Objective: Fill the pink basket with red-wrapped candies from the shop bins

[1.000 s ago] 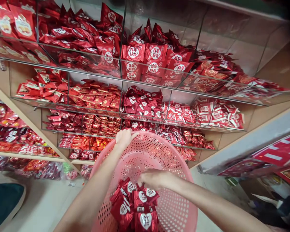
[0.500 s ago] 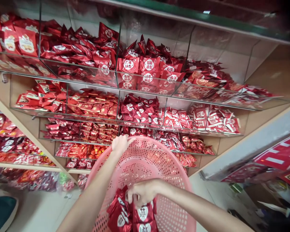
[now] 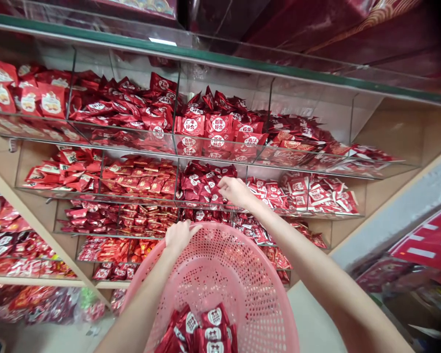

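My left hand (image 3: 179,235) is closed over the far rim of a pink perforated plastic basket (image 3: 272,289). Inside the basket, near its close side, lie several shiny dark red packets (image 3: 213,334) with white heart-shaped labels. My right hand (image 3: 235,192) reaches over the basket to the middle shelf, at the right edge of a pile of small dark red packets (image 3: 196,182). Its fingers are curled against that pile; whatever is between the fingertips is hidden.
Glass-fronted shelves (image 3: 132,144) hold rows of red packets in divided compartments. Red packets with round white labels (image 3: 217,125) fill the tier above my right hand. A green-edged glass shelf (image 3: 220,51) crosses overhead. Bagged goods (image 3: 51,304) lie low at left; a grey wall stands right.
My right hand has left the packets in the basket and moved up and forward to the shelf. My left hand still holds the rim. The view has tilted up slightly.
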Demonstrator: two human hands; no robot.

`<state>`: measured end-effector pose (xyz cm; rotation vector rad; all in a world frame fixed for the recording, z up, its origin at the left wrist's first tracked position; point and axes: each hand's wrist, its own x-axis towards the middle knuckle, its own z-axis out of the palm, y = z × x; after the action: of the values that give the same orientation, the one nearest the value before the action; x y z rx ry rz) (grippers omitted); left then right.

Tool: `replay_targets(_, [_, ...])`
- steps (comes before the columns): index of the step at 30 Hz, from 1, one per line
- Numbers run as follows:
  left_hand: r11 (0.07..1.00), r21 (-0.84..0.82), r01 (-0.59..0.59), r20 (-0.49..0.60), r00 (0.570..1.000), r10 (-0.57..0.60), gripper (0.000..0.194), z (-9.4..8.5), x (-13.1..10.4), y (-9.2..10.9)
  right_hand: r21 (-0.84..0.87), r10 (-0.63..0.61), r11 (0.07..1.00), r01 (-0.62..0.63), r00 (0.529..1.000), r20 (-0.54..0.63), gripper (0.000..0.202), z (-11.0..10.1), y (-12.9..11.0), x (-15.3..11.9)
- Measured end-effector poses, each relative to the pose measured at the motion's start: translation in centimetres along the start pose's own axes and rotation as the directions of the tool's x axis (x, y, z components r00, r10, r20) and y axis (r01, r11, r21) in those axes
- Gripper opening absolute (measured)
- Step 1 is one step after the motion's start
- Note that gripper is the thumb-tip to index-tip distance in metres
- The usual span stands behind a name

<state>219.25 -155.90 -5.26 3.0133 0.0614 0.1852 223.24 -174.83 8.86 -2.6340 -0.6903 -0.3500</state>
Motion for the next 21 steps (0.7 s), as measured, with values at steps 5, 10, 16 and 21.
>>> replay_targets(5, [1.000, 0.010, 0.012, -0.013, 1.000, -0.012, 0.074, 0.1, 0.0, -1.2, -0.213, 0.156, 0.960, -0.179, 0.980, -0.121, 0.038, 0.1, 0.6, 2.5])
replay_targets(10, [0.999, 0.000, 0.040, -0.001, 0.999, -0.040, 0.070, 0.0, -0.1, -1.9, -0.172, 0.251, 0.951, -0.256, 0.967, -0.052, 0.052, 0.9, 1.7, 3.1])
replay_targets(16, [1.000, 0.008, 0.030, -0.024, 0.999, -0.030, 0.069, -0.3, 0.0, -1.8, -0.252, 0.127, 0.958, -0.137, 0.990, -0.056, 0.029, 1.1, 2.5, 3.5])
replay_targets(21, [1.000, 0.005, 0.031, -0.016, 0.999, -0.031, 0.068, -0.4, 0.1, -1.5, -0.300, 0.084, 0.949, -0.094, 0.995, -0.045, 0.023, -0.1, 2.6, 3.7])
